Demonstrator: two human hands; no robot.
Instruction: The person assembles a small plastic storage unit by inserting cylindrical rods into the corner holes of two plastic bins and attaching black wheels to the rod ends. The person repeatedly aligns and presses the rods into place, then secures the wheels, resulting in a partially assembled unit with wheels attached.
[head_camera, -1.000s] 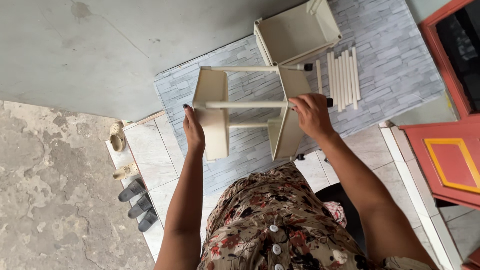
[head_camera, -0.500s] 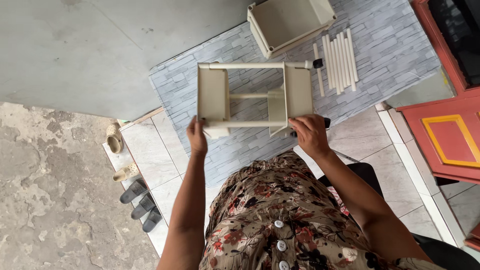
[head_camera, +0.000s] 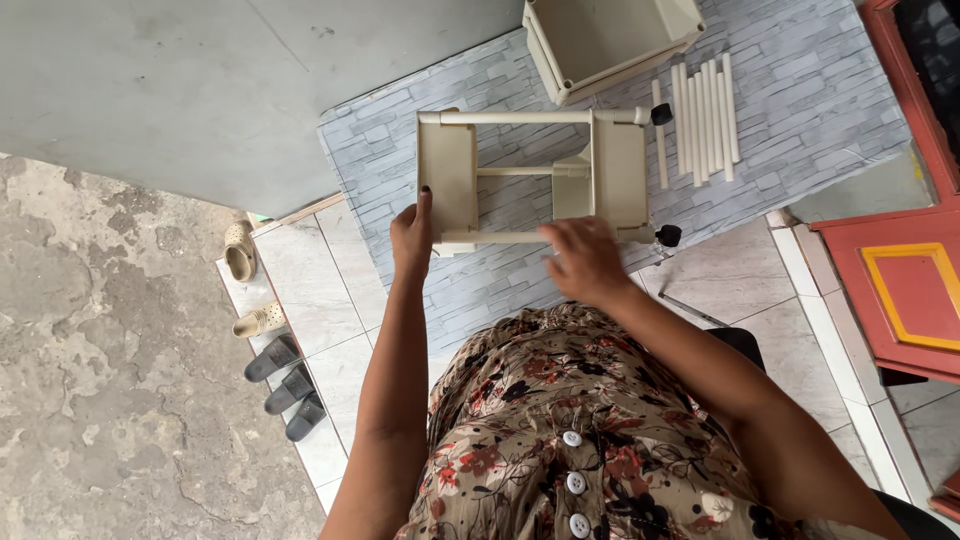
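Observation:
A cream plastic rack frame (head_camera: 535, 178) lies on its side on a grey brick-pattern mat (head_camera: 800, 150): two tray shelves joined by white tubes, with black casters (head_camera: 667, 236) at the right end. My left hand (head_camera: 412, 236) grips the near corner of the left shelf. My right hand (head_camera: 582, 258) hovers over the near tube, slightly blurred, its fingers loosely curled; whether it touches the tube I cannot tell.
A third cream tray (head_camera: 610, 38) sits at the mat's far edge. Several loose white tubes (head_camera: 700, 120) lie side by side to the right. Sandals and slippers (head_camera: 270, 340) line the tiled step at left. A red door (head_camera: 915, 270) stands at right.
The frame has been turned from upright and laid flat on the mat. My right hand has slid from the frame's right shelf toward the middle of the near tube.

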